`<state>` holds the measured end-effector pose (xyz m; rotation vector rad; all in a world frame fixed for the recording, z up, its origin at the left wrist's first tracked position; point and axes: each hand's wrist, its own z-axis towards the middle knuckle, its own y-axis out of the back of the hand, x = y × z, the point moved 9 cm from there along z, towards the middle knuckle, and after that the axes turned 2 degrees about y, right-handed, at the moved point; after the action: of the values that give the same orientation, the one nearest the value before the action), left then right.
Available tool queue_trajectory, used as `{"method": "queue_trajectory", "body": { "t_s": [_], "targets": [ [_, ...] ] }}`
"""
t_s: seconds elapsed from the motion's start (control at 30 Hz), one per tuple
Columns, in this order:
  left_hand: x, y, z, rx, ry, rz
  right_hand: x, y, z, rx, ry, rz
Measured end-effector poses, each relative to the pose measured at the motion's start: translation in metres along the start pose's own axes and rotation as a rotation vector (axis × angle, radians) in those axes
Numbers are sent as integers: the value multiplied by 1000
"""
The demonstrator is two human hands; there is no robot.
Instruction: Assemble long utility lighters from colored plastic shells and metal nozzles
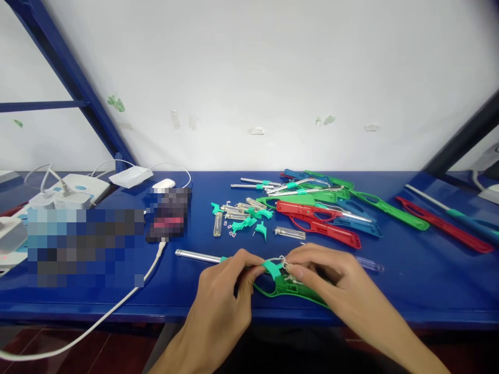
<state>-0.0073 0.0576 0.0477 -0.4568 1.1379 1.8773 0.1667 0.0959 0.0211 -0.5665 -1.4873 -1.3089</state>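
Observation:
Near the front edge of the table, both hands are on a partly built long-nosed lighter with a green half casing (302,295). My left hand (230,288) is closed around its neck, from which a metal tube (197,255) sticks out to the left. Between the hands sits a teal trigger (273,269), with a thin white wire (281,259) looped above it. My right hand (331,272) pinches at the wire just right of the trigger; its fingers hide part of the casing. Past the hands lie several loose teal triggers (261,229) and clear fuel tanks (290,233).
Red casing halves (325,223), a green half (390,208) and metal tubes with wires (304,191) lie behind the hands. Another red half (444,223) is at right. A phone (169,213) with a white charging cable (150,275) and a power strip (91,187) occupy the left.

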Motion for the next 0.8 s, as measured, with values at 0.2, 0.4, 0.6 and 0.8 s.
{"method": "queue_trajectory", "body": {
  "t_s": [0.2,0.4,0.6,0.8],
  "targets": [
    [1,0,1,5,10,1,1,0,1,2,48,16],
    [-2,3,0,-20,-9,-12,4,1,1,0,57,49],
    [-2,0,0,15,-16,-38,4,3,1,-16,56,29],
    [-1,-2,4,45,-26,-45,4,3,1,-22,55,16]
  ]
}}
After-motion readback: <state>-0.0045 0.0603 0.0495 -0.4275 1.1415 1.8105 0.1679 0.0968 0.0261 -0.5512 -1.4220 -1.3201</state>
